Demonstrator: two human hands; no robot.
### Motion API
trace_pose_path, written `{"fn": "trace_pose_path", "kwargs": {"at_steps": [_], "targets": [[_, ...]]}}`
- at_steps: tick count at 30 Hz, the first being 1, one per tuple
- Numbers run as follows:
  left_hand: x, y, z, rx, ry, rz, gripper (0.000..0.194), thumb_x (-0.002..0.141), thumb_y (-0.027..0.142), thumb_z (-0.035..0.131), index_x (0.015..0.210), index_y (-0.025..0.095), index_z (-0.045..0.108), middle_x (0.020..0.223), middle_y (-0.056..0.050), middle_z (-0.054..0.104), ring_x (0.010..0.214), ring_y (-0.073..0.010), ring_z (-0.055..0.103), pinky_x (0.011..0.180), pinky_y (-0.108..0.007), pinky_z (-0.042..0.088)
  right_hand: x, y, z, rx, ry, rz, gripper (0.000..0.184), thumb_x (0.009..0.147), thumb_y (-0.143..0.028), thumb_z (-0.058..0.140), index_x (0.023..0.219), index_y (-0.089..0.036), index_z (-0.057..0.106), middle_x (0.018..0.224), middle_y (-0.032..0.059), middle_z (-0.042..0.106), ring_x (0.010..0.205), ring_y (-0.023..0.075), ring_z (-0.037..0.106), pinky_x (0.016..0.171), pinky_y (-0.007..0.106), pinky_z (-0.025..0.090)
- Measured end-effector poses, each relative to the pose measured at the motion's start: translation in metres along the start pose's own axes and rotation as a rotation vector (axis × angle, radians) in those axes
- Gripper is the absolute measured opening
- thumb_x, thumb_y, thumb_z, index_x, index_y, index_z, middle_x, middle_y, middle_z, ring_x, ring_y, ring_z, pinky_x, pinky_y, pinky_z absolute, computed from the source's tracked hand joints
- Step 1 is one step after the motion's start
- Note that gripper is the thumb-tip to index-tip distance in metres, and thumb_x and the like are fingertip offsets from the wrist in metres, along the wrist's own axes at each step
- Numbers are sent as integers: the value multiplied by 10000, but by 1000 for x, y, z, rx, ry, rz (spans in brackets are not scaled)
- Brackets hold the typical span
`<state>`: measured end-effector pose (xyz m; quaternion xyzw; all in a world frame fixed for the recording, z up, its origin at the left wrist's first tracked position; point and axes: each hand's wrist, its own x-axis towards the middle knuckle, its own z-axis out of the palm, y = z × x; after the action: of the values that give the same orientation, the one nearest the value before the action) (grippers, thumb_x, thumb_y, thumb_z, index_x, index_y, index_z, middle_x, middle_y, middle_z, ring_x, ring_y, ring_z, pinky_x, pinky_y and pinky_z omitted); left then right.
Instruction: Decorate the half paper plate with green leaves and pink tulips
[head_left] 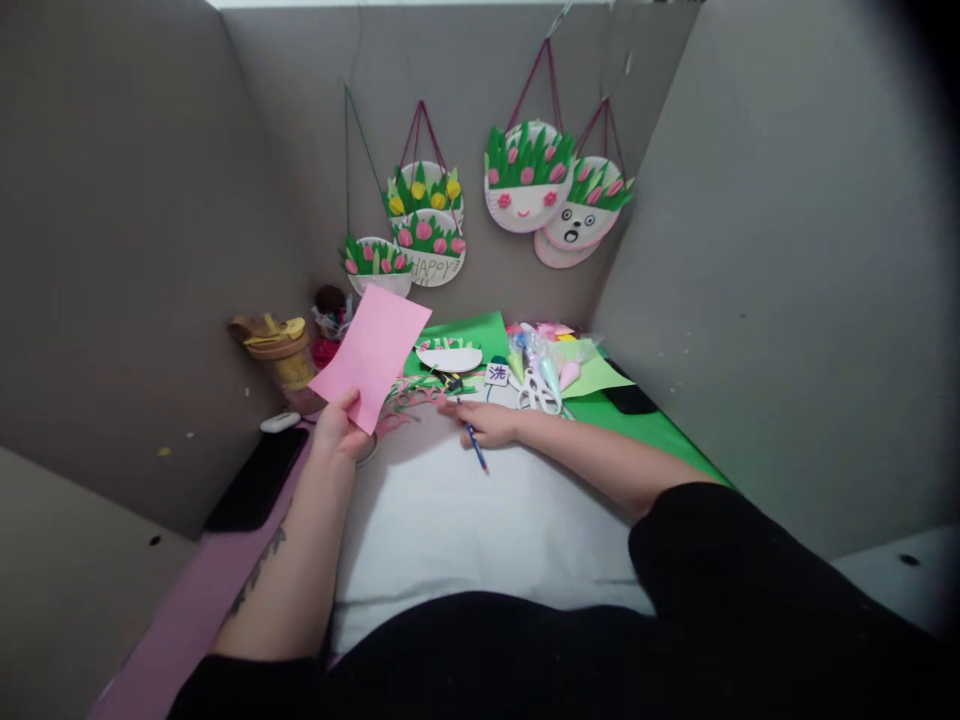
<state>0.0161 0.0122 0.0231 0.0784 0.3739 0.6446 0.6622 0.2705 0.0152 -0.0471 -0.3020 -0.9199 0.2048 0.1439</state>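
My left hand [341,428] grips a sheet of pink paper [381,345] by its lower edge and holds it up above the left part of the table. Further right, my right hand [491,424] has a dark blue pencil [478,455] between its fingers, with one end slanting down toward me. Its fingertips reach toward cut pink paper scraps [409,400] at the back of the white cloth [465,530]. Behind them, a half paper plate with small flowers [450,357] lies on green paper [489,332].
White-handled scissors [538,392] and wrapped coloured clay cones [551,365] lie at the back right, near a black phone [630,395]. A cup [283,360] and a black tablet-like slab [257,480] are at left. Decorated paper plates [517,210] hang on the grey back wall.
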Motion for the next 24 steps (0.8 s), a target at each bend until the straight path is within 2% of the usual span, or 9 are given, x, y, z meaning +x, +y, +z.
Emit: {"fn": "trace_pose_path", "kwargs": {"at_steps": [4, 6, 8, 12, 16, 18, 20, 22, 24], "targets": [[-2, -1, -1, 33, -49, 7, 390, 843, 69, 476, 1205, 197, 549, 938, -88, 722, 802, -230, 707, 711, -397, 600, -11, 28, -31, 130, 322, 103, 262, 853, -265, 468, 1091, -173, 529, 1279, 142, 563, 1021, 241, 595, 865, 410, 464], [-3, -2, -2, 51, -87, 2, 378, 844, 75, 478, 1192, 201, 555, 913, -83, 725, 769, -231, 708, 688, -403, 604, -26, 28, -41, 254, 499, 216, 169, 899, -291, 398, 991, -211, 516, 1251, 99, 592, 1057, 225, 594, 858, 406, 473], [-2, -3, -3, 76, -110, -4, 369, 845, 79, 478, 1186, 196, 556, 887, -78, 725, 738, -230, 708, 688, -422, 602, -46, 20, -47, 261, 545, 336, 134, 881, -324, 444, 927, -221, 516, 1168, 93, 633, 1111, 250, 575, 879, 430, 466], [0, -6, -5, 97, -128, -6, 349, 847, 80, 469, 1165, 188, 563, 847, -71, 723, 727, -231, 706, 730, -466, 590, -90, -10, -36, 255, 368, 272, 105, 873, -296, 453, 923, -232, 520, 1336, 98, 525, 1291, 240, 433, 1020, 473, 360], [0, -7, -5, 110, -134, -19, 332, 854, 93, 461, 1155, 184, 566, 841, -74, 722, 732, -238, 704, 755, -529, 567, -116, -27, -15, 225, -50, 60, 189, 797, -323, 597, 944, -210, 564, 1328, 122, 529, 1298, 265, 421, 1022, 454, 356], [-1, -7, -4, 119, -128, -27, 330, 859, 98, 455, 1160, 181, 563, 852, -80, 721, 720, -238, 703, 761, -551, 556, -116, -21, -14, 127, -53, 78, 272, 769, -337, 627, 1002, -203, 584, 1282, 128, 559, 1234, 285, 473, 980, 444, 387], [-3, -7, -4, 114, -124, -29, 331, 861, 93, 450, 1161, 177, 561, 846, -81, 721, 710, -236, 702, 766, -559, 552, -104, -11, -19, 11, 14, 199, 349, 790, -304, 593, 1121, -198, 571, 1126, 121, 629, 1056, 265, 573, 878, 404, 439], [-4, -7, -3, 100, -124, -28, 335, 860, 86, 449, 1162, 175, 560, 833, -77, 720, 717, -239, 702, 771, -559, 551, -80, -4, -24, -84, 93, 246, 367, 821, -272, 545, 1177, -184, 553, 981, 101, 651, 920, 236, 593, 802, 355, 445], [-4, -8, -3, 89, -120, -20, 335, 856, 80, 455, 1160, 173, 559, 819, -72, 720, 720, -235, 702, 768, -544, 558, -48, -2, -25, -136, 173, 210, 280, 831, -263, 530, 1090, -178, 590, 918, 87, 645, 865, 221, 576, 771, 320, 428]]}}
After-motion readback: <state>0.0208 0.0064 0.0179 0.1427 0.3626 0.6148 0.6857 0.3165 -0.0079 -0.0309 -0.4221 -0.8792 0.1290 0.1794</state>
